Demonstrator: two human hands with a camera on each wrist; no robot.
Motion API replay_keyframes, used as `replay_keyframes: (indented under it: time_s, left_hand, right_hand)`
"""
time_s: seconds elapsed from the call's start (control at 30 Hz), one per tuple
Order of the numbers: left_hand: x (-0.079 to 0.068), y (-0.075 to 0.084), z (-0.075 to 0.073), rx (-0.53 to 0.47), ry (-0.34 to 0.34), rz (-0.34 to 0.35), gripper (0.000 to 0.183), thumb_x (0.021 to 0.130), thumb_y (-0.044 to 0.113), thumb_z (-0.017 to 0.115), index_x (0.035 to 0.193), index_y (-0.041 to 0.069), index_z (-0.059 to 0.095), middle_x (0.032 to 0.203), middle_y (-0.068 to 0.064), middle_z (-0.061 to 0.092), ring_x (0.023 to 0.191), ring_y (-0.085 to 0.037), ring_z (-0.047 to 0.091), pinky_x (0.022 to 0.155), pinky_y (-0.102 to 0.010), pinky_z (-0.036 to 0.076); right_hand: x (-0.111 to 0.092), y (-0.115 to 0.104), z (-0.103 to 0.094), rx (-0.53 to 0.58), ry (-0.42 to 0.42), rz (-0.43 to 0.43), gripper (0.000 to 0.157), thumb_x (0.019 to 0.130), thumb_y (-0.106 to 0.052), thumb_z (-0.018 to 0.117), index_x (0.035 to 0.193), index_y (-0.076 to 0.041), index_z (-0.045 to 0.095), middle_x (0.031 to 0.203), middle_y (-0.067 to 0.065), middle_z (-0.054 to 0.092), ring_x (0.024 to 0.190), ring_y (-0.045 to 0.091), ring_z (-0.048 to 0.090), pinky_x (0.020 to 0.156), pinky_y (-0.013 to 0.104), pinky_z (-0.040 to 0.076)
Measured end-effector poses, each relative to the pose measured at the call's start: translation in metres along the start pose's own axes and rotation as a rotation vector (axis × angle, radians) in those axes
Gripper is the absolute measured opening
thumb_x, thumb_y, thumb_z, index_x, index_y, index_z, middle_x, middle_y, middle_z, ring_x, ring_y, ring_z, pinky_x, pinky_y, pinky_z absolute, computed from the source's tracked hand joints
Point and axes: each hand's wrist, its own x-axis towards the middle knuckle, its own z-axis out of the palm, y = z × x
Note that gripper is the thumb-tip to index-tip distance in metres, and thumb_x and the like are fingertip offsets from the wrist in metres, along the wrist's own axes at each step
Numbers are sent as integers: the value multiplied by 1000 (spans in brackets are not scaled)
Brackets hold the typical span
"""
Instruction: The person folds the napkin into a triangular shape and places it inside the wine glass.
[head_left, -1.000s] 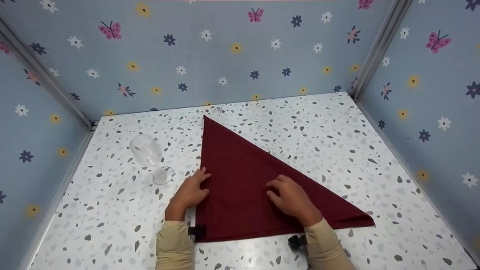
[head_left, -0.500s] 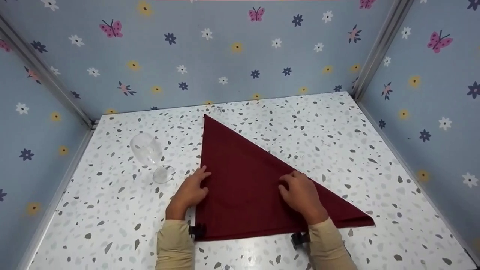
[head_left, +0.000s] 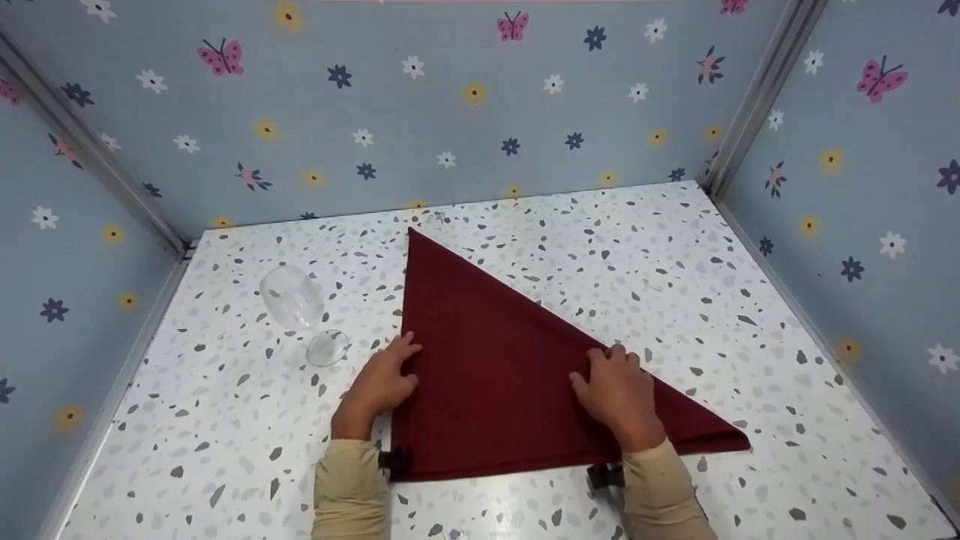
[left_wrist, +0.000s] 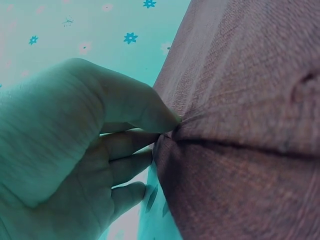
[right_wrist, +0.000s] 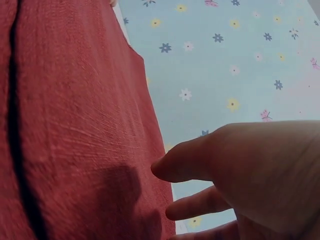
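Note:
A dark red cloth napkin, folded into a triangle, lies flat with its slanted edge facing back right. My left hand pinches its left edge; in the left wrist view the thumb and forefinger squeeze the fabric into a crease. My right hand is over the right part of the napkin, fingertips right at the slanted edge. Seen from the right wrist, the thumb and fingers are spread apart beside the fabric. To the left of the napkin a clear stemmed glass lies on its side.
A white speckled tabletop carries everything. Blue panels printed with flowers and butterflies stand at the back and on both sides. Dark wrist mounts sit close to the napkin's front edge.
My right hand has slid to the right over the napkin, its fingers reaching the slanted edge. The left hand, napkin and glass have stayed in place.

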Motion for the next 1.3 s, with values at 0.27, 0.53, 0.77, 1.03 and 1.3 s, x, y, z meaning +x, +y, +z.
replay_keyframes:
  time_s: [0.27,0.53,0.77,1.03,1.3]
  left_hand:
    - [-1,5,2,63,10,5,50,93,3,60,142,-6,51,158,-19,34,148,-37,24,118,-51,21]
    - [0,11,8,102,11,-17,50,94,4,57,142,-8,50,157,-21,34,148,-37,23,118,-52,20]
    - [1,14,10,107,10,-40,51,95,5,56,144,-7,48,158,-20,33,148,-37,22,118,-53,21]
    - [0,15,12,102,24,-46,50,95,7,58,142,-6,51,158,-19,34,148,-38,23,117,-54,23]
    - [1,17,9,118,39,-72,51,93,7,58,143,-4,52,158,-17,35,145,-41,27,111,-57,32]
  right_hand:
    - [6,8,4,12,-3,-17,50,93,-38,67,128,-1,65,126,25,56,114,43,53,85,60,47]
    - [14,18,6,53,-19,-24,50,94,-35,66,130,0,63,133,23,55,122,41,51,94,60,43]
    - [18,23,9,61,19,-38,47,94,-32,66,128,2,64,133,21,56,123,40,51,94,58,44]
    - [8,18,-2,117,46,17,34,93,-31,67,106,0,72,99,17,65,92,37,62,76,54,52]
    - [-7,2,-15,3,-108,73,51,93,-42,66,120,1,65,113,23,54,97,44,55,73,60,50]
